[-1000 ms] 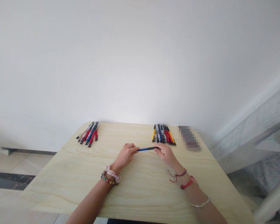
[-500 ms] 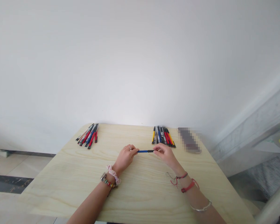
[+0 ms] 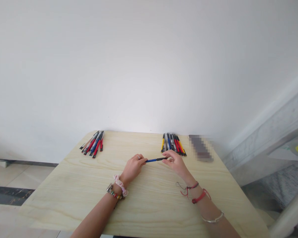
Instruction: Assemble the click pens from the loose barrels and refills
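Between both hands' fingertips [image 3: 167, 158], blue pen [image 3: 152, 160].

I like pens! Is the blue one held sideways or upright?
Sideways: the blue pen stretches across from left hand to right hand.

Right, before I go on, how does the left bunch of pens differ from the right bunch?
The left bunch shows no yellow, while the right bunch has yellow pens at both outer edges. The left bunch slants with its far ends toward the right; most pens in the right bunch slant the other way. Both lie near the table's far edge and include red and blue pens.
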Action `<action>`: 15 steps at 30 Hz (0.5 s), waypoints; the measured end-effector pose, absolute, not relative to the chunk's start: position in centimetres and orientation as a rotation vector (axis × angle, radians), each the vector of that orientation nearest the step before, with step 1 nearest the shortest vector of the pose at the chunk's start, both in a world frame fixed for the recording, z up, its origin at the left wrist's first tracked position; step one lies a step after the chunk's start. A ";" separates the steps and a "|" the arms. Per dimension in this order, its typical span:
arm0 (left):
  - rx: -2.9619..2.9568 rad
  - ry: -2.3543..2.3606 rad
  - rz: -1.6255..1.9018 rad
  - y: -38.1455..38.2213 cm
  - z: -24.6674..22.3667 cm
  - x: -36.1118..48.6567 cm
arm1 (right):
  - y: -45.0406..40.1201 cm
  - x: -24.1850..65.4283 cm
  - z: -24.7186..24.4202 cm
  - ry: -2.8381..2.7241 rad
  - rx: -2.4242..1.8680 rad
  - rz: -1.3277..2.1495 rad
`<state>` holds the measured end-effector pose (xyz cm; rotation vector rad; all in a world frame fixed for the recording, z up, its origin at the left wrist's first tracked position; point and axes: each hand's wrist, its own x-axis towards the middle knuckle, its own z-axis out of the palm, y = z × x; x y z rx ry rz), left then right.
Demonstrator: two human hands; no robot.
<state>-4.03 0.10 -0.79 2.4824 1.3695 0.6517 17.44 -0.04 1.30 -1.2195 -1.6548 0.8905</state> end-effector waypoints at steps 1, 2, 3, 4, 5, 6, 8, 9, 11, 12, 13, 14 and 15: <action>2.487 1.366 0.644 0.1 -0.8 -4.0 | 0.0 17.4 1.2 -1.643 -1.254 0.935; 2.494 1.361 0.635 0.1 -0.8 -4.0 | 0.0 17.4 1.2 -1.640 -1.296 0.978; 2.501 1.356 0.628 0.1 -0.9 -4.0 | 0.0 17.4 1.1 -1.645 -1.331 1.002; 2.505 1.354 0.624 0.1 -0.9 -3.9 | 0.0 17.4 1.0 -1.657 -1.348 0.996; 2.506 1.357 0.623 0.1 -0.9 -3.9 | 0.0 17.4 0.9 -1.672 -1.342 0.962; 2.503 1.362 0.625 0.1 -0.9 -4.0 | 0.0 17.4 0.9 -1.684 -1.315 0.914; 2.492 1.374 0.633 0.1 -0.9 -4.0 | 0.1 17.5 0.9 -1.681 -1.241 0.838; 2.487 1.377 0.636 0.1 -0.9 -4.0 | 0.1 17.5 0.8 -1.675 -1.226 0.833; 2.482 1.376 0.632 0.2 -0.9 -4.1 | 0.1 17.5 0.7 -1.656 -1.266 0.882; 2.482 1.377 0.629 0.2 -0.9 -4.1 | 0.1 17.5 0.7 -1.654 -1.310 0.920; 2.481 1.380 0.625 0.1 -0.9 -4.1 | 0.1 17.5 0.6 -1.658 -1.352 0.953; 2.480 1.383 0.624 0.1 -0.9 -4.0 | 0.1 17.5 0.6 -1.664 -1.381 0.970; 2.475 1.384 0.625 0.1 -0.8 -4.0 | 0.1 17.6 0.7 -1.672 -1.390 0.966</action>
